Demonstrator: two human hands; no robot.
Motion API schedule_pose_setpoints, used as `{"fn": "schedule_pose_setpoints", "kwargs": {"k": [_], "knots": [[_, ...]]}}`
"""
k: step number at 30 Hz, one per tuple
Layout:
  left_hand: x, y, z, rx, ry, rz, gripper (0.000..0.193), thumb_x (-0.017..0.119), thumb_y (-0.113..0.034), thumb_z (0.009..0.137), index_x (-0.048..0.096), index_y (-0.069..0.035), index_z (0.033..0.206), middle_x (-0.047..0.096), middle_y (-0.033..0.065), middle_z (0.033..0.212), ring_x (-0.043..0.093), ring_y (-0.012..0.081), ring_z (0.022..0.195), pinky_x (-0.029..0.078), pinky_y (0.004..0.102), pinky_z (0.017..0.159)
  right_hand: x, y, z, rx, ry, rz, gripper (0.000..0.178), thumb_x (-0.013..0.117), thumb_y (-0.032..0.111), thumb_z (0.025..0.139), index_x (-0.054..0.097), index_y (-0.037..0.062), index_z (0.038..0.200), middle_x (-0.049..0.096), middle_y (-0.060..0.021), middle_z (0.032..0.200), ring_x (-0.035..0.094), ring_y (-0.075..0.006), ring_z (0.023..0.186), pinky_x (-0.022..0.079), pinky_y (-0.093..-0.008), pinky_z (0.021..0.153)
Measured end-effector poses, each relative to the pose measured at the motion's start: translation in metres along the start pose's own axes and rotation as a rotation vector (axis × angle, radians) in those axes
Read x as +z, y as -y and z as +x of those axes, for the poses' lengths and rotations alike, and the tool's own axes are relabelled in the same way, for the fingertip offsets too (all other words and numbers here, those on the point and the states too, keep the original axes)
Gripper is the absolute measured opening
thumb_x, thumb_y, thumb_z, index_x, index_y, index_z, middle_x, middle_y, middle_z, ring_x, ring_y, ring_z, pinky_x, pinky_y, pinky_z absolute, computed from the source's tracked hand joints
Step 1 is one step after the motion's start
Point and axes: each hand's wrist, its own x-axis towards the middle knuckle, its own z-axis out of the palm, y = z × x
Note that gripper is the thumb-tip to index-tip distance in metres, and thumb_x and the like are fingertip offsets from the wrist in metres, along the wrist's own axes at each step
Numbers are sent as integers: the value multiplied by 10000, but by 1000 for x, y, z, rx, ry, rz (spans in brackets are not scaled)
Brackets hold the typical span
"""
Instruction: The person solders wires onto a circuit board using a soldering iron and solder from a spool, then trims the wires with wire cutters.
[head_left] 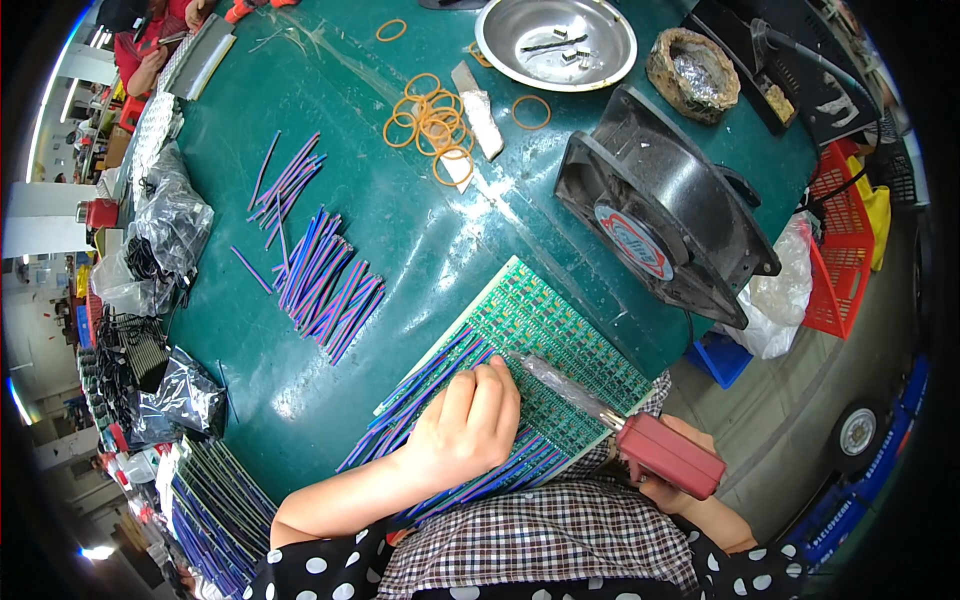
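Observation:
A green circuit-board panel (560,325) lies at the table's near edge, with rows of blue and purple wires (425,385) along its left side. My left hand (470,415) is closed over the panel, its fingertips pinched at a wire end beside the small parts. Most of that wire is hidden under the hand. My right hand (690,440) grips the red handle of a soldering iron (672,457). Its worn metal shaft slants left across the board, and the tip is close to my left fingertips.
Loose wires (325,280) lie in a pile left of the board. Orange rubber bands (430,120), a metal bowl (490,50) and a rough round dish (655,75) are farther back. A black fan (670,210) stands right of the board. Plastic bags (165,220) line the left edge.

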Motion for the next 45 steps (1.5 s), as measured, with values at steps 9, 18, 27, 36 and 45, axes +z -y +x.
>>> {"fn": "schedule_pose_setpoints", "kwargs": {"k": [9,18,27,36,45], "knots": [[2,3,3,31,-60,33,185,638,-34,705,645,62,863,568,68,746,549,137,658,432,177,514,6,2,0,86,4,12,605,698,448,758,579,-10,1135,654,-130,983,658,-271,793,517,-355,671],[1,3,2,33,-52,75,174,634,-32,715,642,61,861,560,63,740,542,133,660,429,177,517,-2,-10,-14,59,26,49,745,764,445,718,504,-59,1200,670,-101,862,673,-229,695,530,-298,604],[-17,-2,5,-215,52,-254,278,638,-66,716,618,50,968,573,99,818,570,224,759,485,298,653,7,-7,-36,338,-73,135,727,680,438,816,434,-69,1275,653,-79,763,616,-161,559,496,-287,547],[2,83,-14,-859,-85,-566,136,660,12,754,635,21,888,611,130,800,581,219,679,463,303,644,11,-6,-37,352,-118,408,668,718,163,773,392,-65,1309,640,-81,752,606,-129,571,488,-254,525],[6,91,-14,-972,-24,-785,95,682,20,723,625,11,797,569,26,724,480,92,630,401,243,597,8,-4,-33,347,-135,559,705,696,51,725,365,-51,1340,640,-110,787,613,-145,578,495,-253,532]]}}
